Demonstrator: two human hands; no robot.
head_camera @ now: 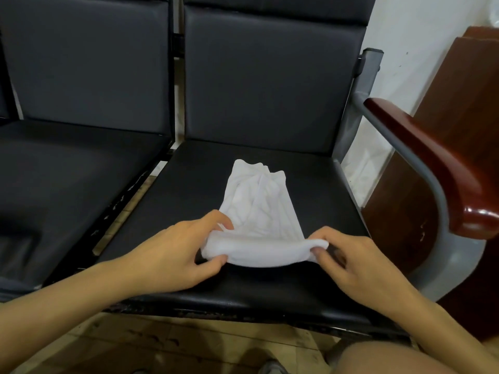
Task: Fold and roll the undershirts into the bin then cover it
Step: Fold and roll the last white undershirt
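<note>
1. Undershirt point(256, 209), white and thin, lies on the black seat point(310, 279) of the right-hand chair, folded into a narrow strip that runs from the seat's front part back toward the backrest point(270, 85)
2. The end of the strip nearest the seat's front edge is turned over into a short roll lying crosswise; the rest lies flat and creased behind the roll, its far end stopping short of the backrest
3. Left hand point(172, 255) holds the roll's left end: fingers curled over the top of the cloth, thumb tucked beneath, so the cloth is pinched between them
4. Right hand point(359, 263) holds the roll's right end: thumb and forefinger tips pinch the cloth, the other fingers bent loosely behind, on the side away from the undershirt
5. Both forearms reach in over the seat's front edge, one on each side of the undershirt
6. A second black seat point(67, 190) stands to the left of the undershirt's seat, with a narrow gap between the two that shows pale floor
7. A grey metal arm with a dark red wooden armrest point(432, 168) curves along the right side of the seat, well apart from the undershirt
8. A brown wooden panel point(464, 103) stands beyond the armrest, against a white wall
9. Worn tan floor point(135, 344) shows below the seat's front edge, and a bare knee point(399, 360) shows at the lower right, below the seat
</note>
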